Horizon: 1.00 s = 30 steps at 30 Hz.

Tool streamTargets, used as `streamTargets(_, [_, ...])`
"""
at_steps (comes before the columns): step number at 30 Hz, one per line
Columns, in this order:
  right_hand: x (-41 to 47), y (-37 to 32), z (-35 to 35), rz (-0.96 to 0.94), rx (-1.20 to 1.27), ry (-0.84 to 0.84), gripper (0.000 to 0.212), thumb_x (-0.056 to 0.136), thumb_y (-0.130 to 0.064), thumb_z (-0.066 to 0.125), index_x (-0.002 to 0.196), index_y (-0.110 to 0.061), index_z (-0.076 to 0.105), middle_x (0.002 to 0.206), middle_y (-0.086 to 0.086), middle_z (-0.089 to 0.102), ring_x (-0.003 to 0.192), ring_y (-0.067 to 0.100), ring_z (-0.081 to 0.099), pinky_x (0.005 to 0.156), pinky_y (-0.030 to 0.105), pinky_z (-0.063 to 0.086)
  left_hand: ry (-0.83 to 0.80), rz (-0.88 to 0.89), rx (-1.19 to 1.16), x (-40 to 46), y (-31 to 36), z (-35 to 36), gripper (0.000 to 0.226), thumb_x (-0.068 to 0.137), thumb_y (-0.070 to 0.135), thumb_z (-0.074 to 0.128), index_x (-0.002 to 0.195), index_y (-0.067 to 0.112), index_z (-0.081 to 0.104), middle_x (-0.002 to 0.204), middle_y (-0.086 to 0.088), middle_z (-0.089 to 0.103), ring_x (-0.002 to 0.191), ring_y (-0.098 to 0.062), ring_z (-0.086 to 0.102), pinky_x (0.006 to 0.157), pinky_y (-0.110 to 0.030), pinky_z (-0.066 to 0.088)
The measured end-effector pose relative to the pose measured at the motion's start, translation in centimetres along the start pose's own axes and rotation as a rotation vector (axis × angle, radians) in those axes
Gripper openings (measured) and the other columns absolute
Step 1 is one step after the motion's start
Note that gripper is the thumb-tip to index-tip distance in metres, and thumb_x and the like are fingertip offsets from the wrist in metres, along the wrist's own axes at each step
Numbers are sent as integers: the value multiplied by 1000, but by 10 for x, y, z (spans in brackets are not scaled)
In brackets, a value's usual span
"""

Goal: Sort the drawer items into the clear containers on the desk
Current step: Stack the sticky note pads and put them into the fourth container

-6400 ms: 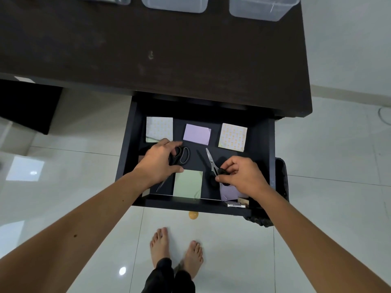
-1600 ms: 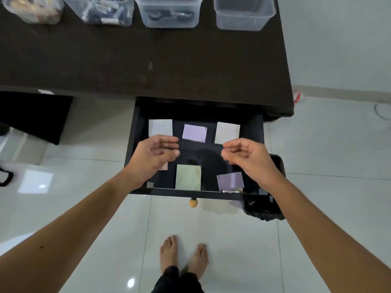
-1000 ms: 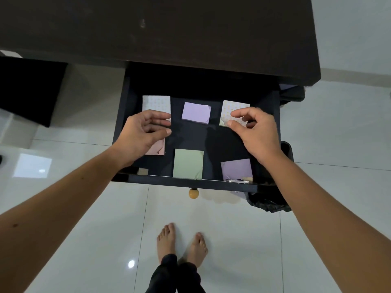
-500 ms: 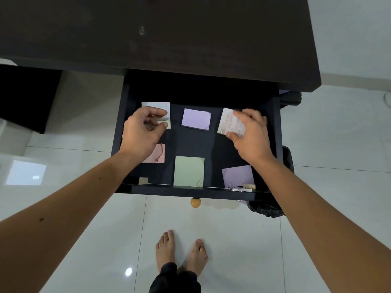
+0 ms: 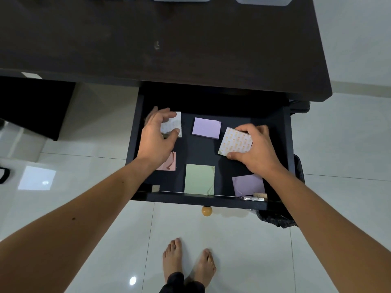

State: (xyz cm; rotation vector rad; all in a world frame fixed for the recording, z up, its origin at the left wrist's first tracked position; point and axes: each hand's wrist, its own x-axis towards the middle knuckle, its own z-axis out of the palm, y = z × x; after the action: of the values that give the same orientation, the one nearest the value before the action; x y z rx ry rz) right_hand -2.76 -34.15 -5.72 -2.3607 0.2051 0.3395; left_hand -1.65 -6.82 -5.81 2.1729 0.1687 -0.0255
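Note:
The dark drawer [image 5: 287, 144] is pulled out under the desk [image 5: 190, 49]. My right hand [image 5: 256, 151] grips an orange-patterned note pad [image 5: 234, 142], tilted up off the drawer floor. My left hand [image 5: 156, 136] curls round a white patterned pad [image 5: 174, 123] at the back left. A purple pad [image 5: 206, 127] lies between them. A pink pad [image 5: 169, 163], a green pad [image 5: 199, 179] and a second purple pad [image 5: 248, 184] lie toward the front. Only the bottom edges of clear containers [image 5: 262, 1] show at the desk's far side.
A small metal clip [image 5: 252, 198] and a tan scrap [image 5: 260, 195] sit in the drawer's front right corner. A black bin [image 5: 281, 220] stands on the tiled floor at the drawer's right. My bare feet [image 5: 188, 259] are below the drawer's round knob [image 5: 206, 210].
My right hand has closed on the orange-patterned pad and tipped it up. My left hand has moved back onto the white patterned pad. The scissors seen earlier are gone from the drawer.

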Motion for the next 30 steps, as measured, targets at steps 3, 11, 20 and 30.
streamTargets(3, [0, 1, 1, -21, 33, -11, 69, 72, -11, 94, 128, -32, 59, 124, 1, 50, 110, 17, 53, 80, 19, 39, -49, -102, 11, 2, -3, 3, 53, 97, 12, 75, 146, 20, 56, 166, 5, 40, 155, -8, 29, 100, 9, 21])
streamTargets(11, [2, 5, 4, -18, 96, -51, 72, 77, -9, 91, 138, -30, 59, 128, 2, 57, 118, 18, 54, 91, 29, 42, -96, -126, 138, 4, -7, 7, 72, 96, 24, 77, 159, 16, 42, 175, 4, 21, 163, -14, 13, 131, -32, 18])
streamTargets(20, [3, 6, -1, 35, 315, -77, 50, 90, -3, 77, 128, -32, 66, 123, -2, 66, 111, 16, 66, 78, 30, 62, -55, -91, 122, 2, -3, 10, 55, 112, 39, 45, 157, 9, 46, 167, 1, 34, 156, -15, 28, 125, -28, 25])
streamTargets(30, [2, 7, -8, 154, 656, -100, 38, 90, -2, 79, 123, -19, 72, 118, 1, 77, 112, 15, 74, 96, 41, 63, -99, -113, 190, 6, -8, 10, 68, 98, 7, 72, 159, 7, 41, 164, -3, 35, 151, -21, 36, 122, -22, 24])
